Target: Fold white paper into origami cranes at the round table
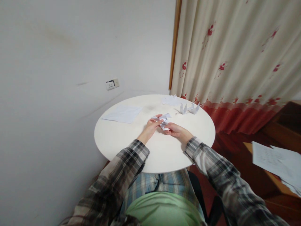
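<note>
Between my hands, a little above the round white table [131, 141], is a piece of folded white paper [165, 120] with several pointed flaps. My left hand [152, 125] pinches its left side, thumb on top. On its lower right side my right hand [174, 130] grips the paper between thumb and fingers. Parts of the folds are hidden behind my fingers. Two folded paper cranes [194, 108] stand side by side beyond my right hand, near the table's right edge.
A flat white sheet [123, 113] lies at the table's left. More paper [169, 100] lies at the far edge. A wall socket [110, 85] is on the left wall. A flowered curtain [225, 56] hangs behind. Printed sheets [275, 160] rest on wooden furniture at right.
</note>
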Available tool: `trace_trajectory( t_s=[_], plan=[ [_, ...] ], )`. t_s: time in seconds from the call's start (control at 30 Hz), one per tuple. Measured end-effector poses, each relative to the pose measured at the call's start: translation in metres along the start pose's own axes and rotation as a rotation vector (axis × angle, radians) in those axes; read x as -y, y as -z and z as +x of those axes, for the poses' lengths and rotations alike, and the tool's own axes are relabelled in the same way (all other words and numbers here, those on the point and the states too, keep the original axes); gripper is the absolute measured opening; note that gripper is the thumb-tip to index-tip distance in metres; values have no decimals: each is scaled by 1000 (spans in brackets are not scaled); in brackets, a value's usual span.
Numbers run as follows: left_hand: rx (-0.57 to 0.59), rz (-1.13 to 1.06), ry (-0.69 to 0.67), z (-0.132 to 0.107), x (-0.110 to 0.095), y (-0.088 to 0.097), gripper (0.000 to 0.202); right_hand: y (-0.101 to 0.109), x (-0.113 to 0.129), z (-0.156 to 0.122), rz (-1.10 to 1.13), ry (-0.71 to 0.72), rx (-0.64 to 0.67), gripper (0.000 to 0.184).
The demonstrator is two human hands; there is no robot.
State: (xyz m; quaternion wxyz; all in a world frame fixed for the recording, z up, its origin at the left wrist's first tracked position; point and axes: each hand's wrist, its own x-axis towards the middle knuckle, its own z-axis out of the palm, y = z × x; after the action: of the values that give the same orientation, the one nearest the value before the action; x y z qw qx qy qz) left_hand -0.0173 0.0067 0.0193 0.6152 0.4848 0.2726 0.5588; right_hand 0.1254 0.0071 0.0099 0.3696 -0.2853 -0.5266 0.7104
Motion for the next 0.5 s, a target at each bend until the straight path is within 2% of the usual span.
trace_trajectory(
  t_s=[0.1,0.2,0.33,0.5],
  plan=[
    [9,8,-3,1,1,0,47,-1,1,-1,4,-55,14,17],
    [-7,17,12,1,1,0,47,-4,1,-2,-2,-30,4,18],
    [-111,22,-17,2,1,1,50,-9,2,-4,36,35,-46,15],
    [-191,18,-58,4,2,4,52,-11,5,-6,71,4,-134,11]
  ],
)
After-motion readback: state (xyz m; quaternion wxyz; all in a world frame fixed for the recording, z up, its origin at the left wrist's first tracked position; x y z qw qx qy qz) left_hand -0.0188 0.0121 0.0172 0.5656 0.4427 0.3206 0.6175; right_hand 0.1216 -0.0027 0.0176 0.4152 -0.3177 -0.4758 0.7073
